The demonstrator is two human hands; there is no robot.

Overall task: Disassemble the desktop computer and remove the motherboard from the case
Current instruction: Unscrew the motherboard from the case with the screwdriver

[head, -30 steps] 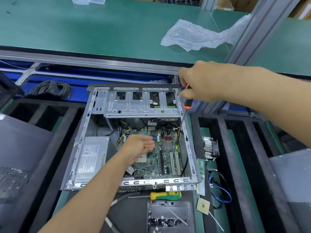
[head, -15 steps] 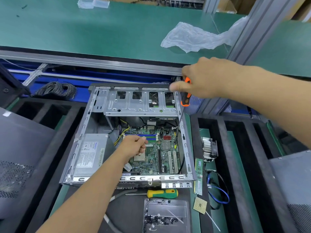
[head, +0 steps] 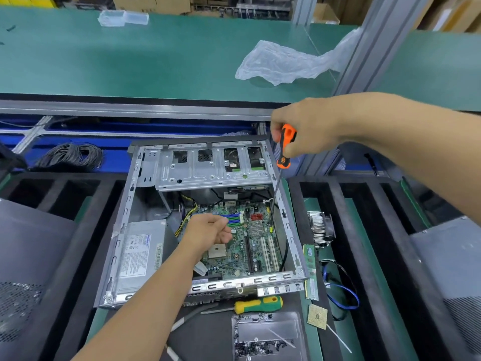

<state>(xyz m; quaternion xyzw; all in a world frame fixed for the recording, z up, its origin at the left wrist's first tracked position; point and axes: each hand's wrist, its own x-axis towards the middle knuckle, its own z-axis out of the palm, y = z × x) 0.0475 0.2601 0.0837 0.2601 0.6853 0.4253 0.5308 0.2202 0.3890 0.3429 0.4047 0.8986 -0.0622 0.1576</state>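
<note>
An open silver desktop case [head: 122, 230] lies on the black foam bench. Its green motherboard [head: 250, 246] sits in the right half of the floor. My right hand [head: 309, 123] grips an orange-and-black screwdriver [head: 286, 145] above the case's far right corner. The shaft slants down and its tip meets the board near the right wall. My left hand [head: 208, 230] hovers over the board by the blue memory slots with its fingers curled into a loose fist, and nothing shows in it.
A grey power supply [head: 140, 251] fills the case's left side, with a drive cage [head: 208, 170] at the back. In front lie a yellow-green screwdriver [head: 257, 304] and a screw tray [head: 265, 334]. To the right are a memory stick [head: 311, 272], heatsink [head: 321, 227], processor chip [head: 317, 316] and blue cable [head: 341, 295].
My left hand has lifted from lying flat on the board and curled its fingers. The right hand shifted its grip on the screwdriver, which stays planted at the same spot.
</note>
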